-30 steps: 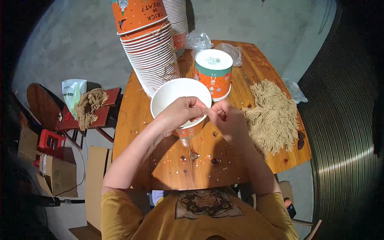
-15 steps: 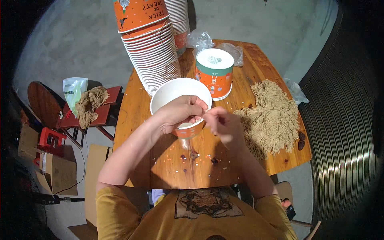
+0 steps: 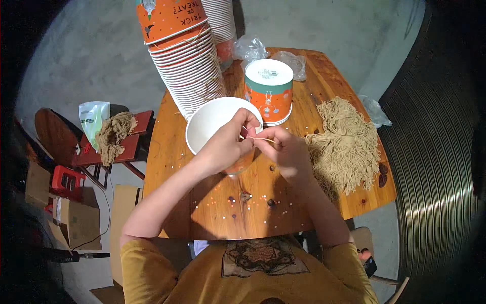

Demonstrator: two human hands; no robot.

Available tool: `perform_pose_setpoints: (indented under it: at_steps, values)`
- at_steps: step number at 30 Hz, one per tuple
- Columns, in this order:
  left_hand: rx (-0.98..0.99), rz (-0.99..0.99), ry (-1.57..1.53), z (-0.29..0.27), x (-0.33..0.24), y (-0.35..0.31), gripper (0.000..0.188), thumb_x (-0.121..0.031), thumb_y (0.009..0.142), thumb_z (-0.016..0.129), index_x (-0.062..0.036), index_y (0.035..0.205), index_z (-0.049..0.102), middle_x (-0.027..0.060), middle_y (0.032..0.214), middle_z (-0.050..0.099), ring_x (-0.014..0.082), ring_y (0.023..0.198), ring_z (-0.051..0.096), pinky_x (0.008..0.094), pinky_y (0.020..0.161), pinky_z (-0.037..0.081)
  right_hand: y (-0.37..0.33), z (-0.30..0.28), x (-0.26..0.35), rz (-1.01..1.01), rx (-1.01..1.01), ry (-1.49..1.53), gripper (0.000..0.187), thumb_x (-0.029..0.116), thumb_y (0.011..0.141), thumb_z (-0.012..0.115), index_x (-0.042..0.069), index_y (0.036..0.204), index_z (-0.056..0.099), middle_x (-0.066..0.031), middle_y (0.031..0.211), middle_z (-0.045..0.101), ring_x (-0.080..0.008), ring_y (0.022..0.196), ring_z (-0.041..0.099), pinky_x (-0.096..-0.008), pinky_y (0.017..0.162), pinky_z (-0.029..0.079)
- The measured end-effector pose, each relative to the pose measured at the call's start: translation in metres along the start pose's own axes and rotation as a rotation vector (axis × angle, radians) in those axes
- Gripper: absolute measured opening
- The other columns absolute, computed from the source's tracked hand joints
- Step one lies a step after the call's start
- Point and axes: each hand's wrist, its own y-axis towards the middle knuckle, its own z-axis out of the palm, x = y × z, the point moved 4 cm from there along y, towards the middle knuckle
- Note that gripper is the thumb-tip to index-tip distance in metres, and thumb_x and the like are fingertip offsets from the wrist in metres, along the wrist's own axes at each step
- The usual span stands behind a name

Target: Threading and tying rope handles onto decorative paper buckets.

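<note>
Clock: centred on my hands, with 12 straight ahead of me.
Sleeves: mustard, at 5 and 7, bare forearms reaching in over the wooden table (image 3: 169, 200).
Specks: small white and orange dots (image 3: 253, 202) scattered on the wood at 6.
Right hand: my right hand (image 3: 288, 154) has thumb and forefinger tips pinched on a thin tan strand (image 3: 267, 139), which shows between those fingers.
Left hand: my left hand (image 3: 228, 144) meets the right fingertips, thumb and fingers curled about the strand; I cannot tell whether they grip it.
Open bucket: the white-lined open bucket (image 3: 205, 124) stands at 10, its rim just beyond my left fingers.
Yarn: a loose tan yarn heap (image 3: 347, 147) lies at 3, dark oval pieces (image 3: 383, 175) by its outer edge.
Upturned bucket: an orange and green upturned bucket (image 3: 270, 96), white base up, at 1.
Tall stack: nested buckets (image 3: 190, 73) at 11, leaning a little, loose strands down one side.
Plastic: crumpled clear bags (image 3: 250, 49) at 12.
Red seat: at 9, off the table, it bears a tan bundle (image 3: 114, 134) and a white-green bag (image 3: 91, 119).
</note>
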Motion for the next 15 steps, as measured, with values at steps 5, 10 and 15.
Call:
perform_pose_setpoints:
  at_steps: [5, 10, 15]
  values:
    - [-0.069, 0.093, 0.064, -0.001, -0.006, -0.003, 0.031, 0.003, 0.081, 0.054, -0.0044, 0.109, 0.042, 0.0069, 0.087, 0.047, 0.0176, 0.081, 0.051, 0.0300, 0.075, 0.044, 0.005, 0.004, 0.000, -0.042, 0.026, -0.102, 0.017, 0.025, 0.081, 0.066, 0.010, 0.087, 0.060, -0.0116, 0.070, 0.062, -0.0264, 0.063, 0.063, -0.0366, 0.054, 0.047]
    - [-0.016, 0.130, 0.165, -0.001, -0.009, -0.003, 0.032, 0.002, 0.082, 0.055, -0.0042, 0.112, 0.043, 0.0049, 0.094, 0.044, 0.0122, 0.084, 0.047, 0.0254, 0.079, 0.043, 0.009, 0.011, -0.016, -0.017, 0.070, 0.089, 0.017, 0.023, 0.080, 0.065, 0.008, 0.084, 0.057, -0.0115, 0.068, 0.061, -0.0256, 0.061, 0.062, -0.0362, 0.054, 0.046]
    - [-0.027, 0.045, 0.272, -0.003, -0.010, -0.004, 0.025, -0.001, 0.079, 0.058, -0.0017, 0.103, 0.050, 0.0082, 0.095, 0.045, 0.0166, 0.084, 0.049, 0.0282, 0.079, 0.043, 0.007, 0.011, -0.012, 0.088, 0.102, 0.075, 0.014, 0.019, 0.079, 0.063, 0.008, 0.086, 0.057, -0.0097, 0.063, 0.057, -0.0201, 0.055, 0.057, -0.0334, 0.053, 0.043]
